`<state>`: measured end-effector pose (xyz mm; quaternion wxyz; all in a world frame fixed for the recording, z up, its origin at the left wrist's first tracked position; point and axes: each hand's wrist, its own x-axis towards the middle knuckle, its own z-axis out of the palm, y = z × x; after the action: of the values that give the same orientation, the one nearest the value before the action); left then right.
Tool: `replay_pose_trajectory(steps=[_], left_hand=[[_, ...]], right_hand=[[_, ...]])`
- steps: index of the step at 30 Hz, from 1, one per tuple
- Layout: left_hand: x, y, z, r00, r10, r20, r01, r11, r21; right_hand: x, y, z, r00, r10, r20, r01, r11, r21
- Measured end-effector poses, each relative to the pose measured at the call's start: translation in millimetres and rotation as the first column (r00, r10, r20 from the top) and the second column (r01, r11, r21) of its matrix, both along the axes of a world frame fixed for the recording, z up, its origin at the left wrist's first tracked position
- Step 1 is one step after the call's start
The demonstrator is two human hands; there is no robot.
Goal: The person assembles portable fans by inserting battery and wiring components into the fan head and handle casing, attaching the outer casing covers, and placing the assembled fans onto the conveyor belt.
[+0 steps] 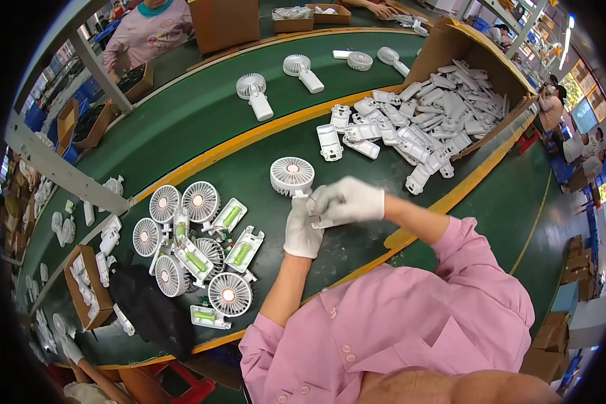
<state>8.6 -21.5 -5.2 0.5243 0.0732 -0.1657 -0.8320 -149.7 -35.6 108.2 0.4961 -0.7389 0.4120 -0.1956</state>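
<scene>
A small white handheld fan is in my left hand, whose gloved fingers close around its handle below the round head. My right hand, gloved too, is bent over the same handle with its fingertips pinched together; what they hold is hidden. Below the right fingers a white strip of casing pokes out, and I cannot tell which hand bears it. Left of my hands lies a cluster of fans, several with handles open on green cells. White handle covers are heaped beyond my right hand.
A tipped cardboard box spills covers at the far right. Behind a yellow rail, a green belt carries finished-looking fans. A black cloth bag and a small carton sit at left. A co-worker's gloved hand shows lower left.
</scene>
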Motion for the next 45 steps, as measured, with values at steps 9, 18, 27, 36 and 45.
replay_pose_trajectory(steps=[9,18,27,36,45], left_hand=[[18,-3,6,0.922,0.306,0.237,-0.326,0.944,0.048],[12,3,37,0.699,0.287,0.655,-0.102,0.946,-0.307],[-8,8,26,0.87,0.156,0.468,-0.04,0.968,-0.249],[-9,10,24,0.988,-0.146,-0.046,0.143,0.988,-0.05],[-12,15,22,0.997,-0.03,-0.076,0.019,0.989,-0.144]], right_hand=[[7,28,31,0.805,-0.115,-0.582,-0.332,0.725,-0.604],[19,-18,-17,0.808,-0.37,0.458,0.352,0.927,0.128],[50,-42,-3,0.038,-0.619,0.784,0.099,0.783,0.614],[44,-49,-9,-0.176,-0.567,0.805,-0.176,0.823,0.541],[7,-70,-21,-0.323,-0.509,0.798,-0.25,0.859,0.447]])
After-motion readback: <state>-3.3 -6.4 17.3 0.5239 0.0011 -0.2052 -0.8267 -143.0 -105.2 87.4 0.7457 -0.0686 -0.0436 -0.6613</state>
